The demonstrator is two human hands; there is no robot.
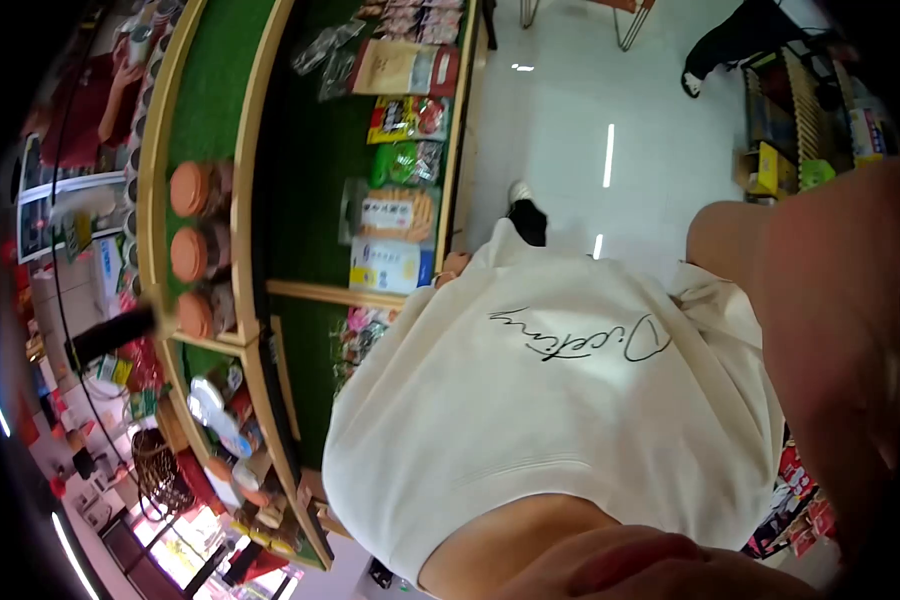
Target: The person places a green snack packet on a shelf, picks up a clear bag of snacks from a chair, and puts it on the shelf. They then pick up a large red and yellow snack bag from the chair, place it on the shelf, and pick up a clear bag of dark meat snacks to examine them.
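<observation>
A wooden shelf (458,140) lined in green is set on the left side, beside the white shirt (560,420). The right arm (835,300) is raised close to the camera; its hand is not shown, so its state cannot be told. A flat, white packet (390,265) with yellow and blue patches is laid on the shelf, its long axis pointed inward from the front edge. The left hand (456,264), much nearer, is placed just right of it, partly covered by the shirt; whether its fingers are spread or closed cannot be told.
</observation>
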